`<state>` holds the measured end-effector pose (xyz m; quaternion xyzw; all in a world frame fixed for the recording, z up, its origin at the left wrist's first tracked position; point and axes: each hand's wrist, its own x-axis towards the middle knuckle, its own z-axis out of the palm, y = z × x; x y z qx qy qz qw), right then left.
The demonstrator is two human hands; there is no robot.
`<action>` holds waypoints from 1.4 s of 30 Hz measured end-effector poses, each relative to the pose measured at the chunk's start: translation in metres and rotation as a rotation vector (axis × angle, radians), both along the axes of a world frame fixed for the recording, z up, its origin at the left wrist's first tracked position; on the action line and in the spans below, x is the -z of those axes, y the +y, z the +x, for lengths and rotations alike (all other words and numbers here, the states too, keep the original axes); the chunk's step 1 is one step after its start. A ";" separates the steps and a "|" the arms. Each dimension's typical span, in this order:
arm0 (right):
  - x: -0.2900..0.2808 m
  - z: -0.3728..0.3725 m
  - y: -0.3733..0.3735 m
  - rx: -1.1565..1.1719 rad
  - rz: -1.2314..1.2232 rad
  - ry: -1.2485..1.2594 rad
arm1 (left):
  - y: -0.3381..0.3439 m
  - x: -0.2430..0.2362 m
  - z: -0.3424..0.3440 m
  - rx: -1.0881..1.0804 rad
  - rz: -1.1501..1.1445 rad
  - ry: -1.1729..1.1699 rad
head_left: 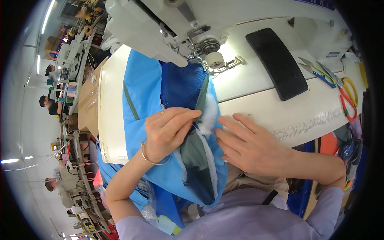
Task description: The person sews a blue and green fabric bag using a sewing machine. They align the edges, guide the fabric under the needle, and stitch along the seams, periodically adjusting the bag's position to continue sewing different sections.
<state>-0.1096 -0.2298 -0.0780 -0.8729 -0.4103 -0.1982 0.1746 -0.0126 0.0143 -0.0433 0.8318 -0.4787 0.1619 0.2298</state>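
Note:
A light-blue fabric piece [142, 76] with a dark-blue mesh panel [180, 84], green strips and white fluffy padding [208, 112] lies under the needle area of a white sewing machine [156, 24] and hangs over the table's front edge. My left hand [170, 132], wearing a wrist bangle, pinches the green strip [202, 92] at the padding. Below it the fabric gapes over dark green cloth [194, 160]. My right hand [252, 146] has its fingers apart, touching the fabric's right edge, with its palm facing down.
A black phone [276, 64] and scissors with colored handles [346, 100] lie right of the machine on the white table [300, 120]. Cardboard [88, 104] is at left. Several co-workers [52, 104] sit at machines along the left. Fabrics and bags hang below the table.

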 end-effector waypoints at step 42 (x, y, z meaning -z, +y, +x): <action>0.005 0.083 -0.009 -0.128 0.154 -0.152 | -0.023 0.015 0.016 0.014 -0.056 -0.226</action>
